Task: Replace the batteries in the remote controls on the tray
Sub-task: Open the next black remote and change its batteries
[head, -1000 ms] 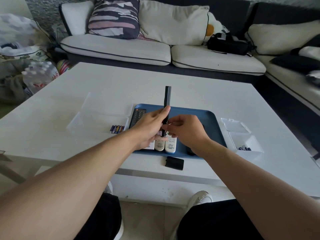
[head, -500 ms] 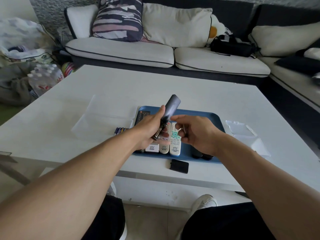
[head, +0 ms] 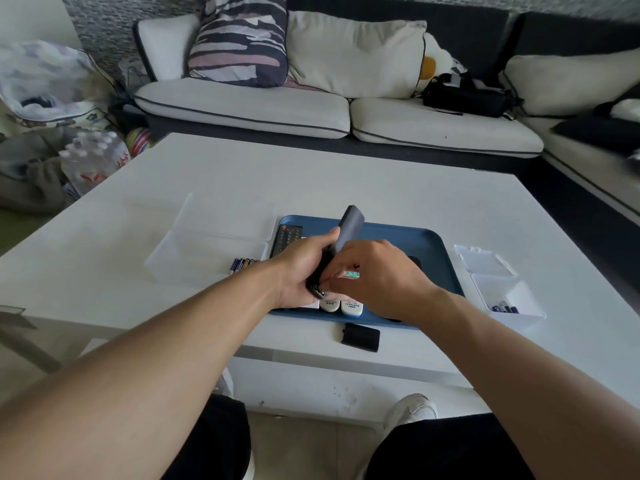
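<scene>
Where half a second ago the right hand [head: 377, 278] hovered just beside the slim dark grey remote [head: 348, 230], its curled fingers now touch the lower end; whether they pinch anything I cannot tell. Nearest, a black battery cover [head: 360, 337] lies on the white table [head: 381, 188]. The left hand [head: 304, 268] grips the remote, tilted, over the blue plastic tray [head: 433, 247].
</scene>
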A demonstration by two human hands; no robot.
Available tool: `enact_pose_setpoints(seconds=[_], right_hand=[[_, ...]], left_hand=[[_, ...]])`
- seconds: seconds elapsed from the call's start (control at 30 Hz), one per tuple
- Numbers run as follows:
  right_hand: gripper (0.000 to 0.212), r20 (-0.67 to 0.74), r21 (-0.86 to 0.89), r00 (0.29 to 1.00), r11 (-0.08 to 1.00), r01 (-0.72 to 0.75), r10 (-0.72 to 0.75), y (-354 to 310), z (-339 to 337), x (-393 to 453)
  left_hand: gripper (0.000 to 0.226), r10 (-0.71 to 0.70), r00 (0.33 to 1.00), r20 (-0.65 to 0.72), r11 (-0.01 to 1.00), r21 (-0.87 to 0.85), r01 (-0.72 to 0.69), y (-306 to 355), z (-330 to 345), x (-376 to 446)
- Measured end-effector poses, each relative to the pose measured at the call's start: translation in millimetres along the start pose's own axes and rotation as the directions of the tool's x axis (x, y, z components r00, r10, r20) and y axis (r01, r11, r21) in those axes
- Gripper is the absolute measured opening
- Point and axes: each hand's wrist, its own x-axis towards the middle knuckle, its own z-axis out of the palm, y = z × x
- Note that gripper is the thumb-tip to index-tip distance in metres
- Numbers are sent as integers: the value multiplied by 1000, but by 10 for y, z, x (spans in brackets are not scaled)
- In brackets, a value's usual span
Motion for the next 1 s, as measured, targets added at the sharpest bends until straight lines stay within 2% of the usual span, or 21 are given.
enact_pose_setpoints(seconds=[0.23,0.33,0.53,1.0], right_hand=[[13,-56,-171,997,985,37,-47,-4,34,-21],[11,-43,-64,998,997,36,-39,31,27,-29],[12,-55,-16,998,999,37,-38,53,64,-12],[11,-103,-25,995,1000,13,-16,43,87,-10]], left_hand=[[60,-2,1000,-3,1000,-14,2,-26,-60,46],[53,-11,1000,2,1000,-20,11,-18,-44,27],[49,-18,1000,4,999,-43,18,-8,-46,16],[59,24,995,93,995,-102,-15,-22,-26,-30]])
